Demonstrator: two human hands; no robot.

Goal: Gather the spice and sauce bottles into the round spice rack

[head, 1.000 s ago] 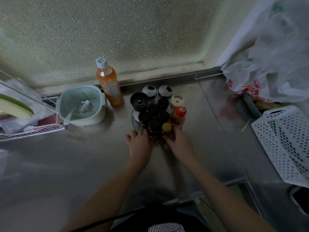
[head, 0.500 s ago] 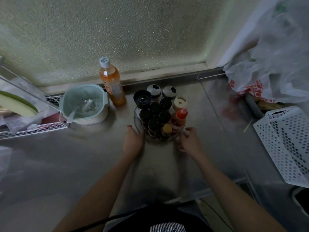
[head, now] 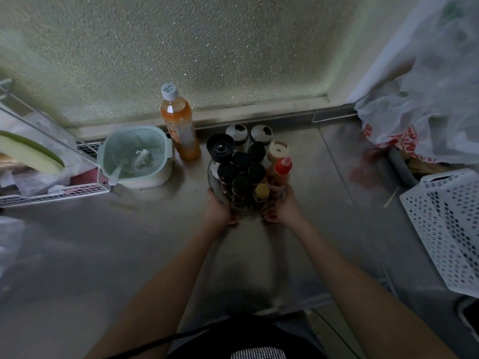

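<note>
The round clear spice rack (head: 213, 182) stands on the steel counter, packed with several dark-capped spice bottles (head: 241, 183), a red-capped sauce bottle (head: 281, 170), a beige-capped bottle (head: 277, 151) and a yellow-capped jar (head: 261, 192). Two silver-lidded shakers (head: 236, 132) stand at its far side. My left hand (head: 219, 210) grips the rack's near-left wall and my right hand (head: 283, 209) grips its near-right wall. A tall orange drink bottle (head: 180, 126) stands outside the rack, to its upper left.
A mint strainer bowl (head: 137, 156) with a spoon sits left of the rack. A wire dish rack (head: 49, 191) is at far left. White perforated basket (head: 451, 229) and plastic bags (head: 414, 120) lie at right. Frosted window behind.
My hands were spread apart beside the rack half a second ago; now both have closed in on its near sides and grip it.
</note>
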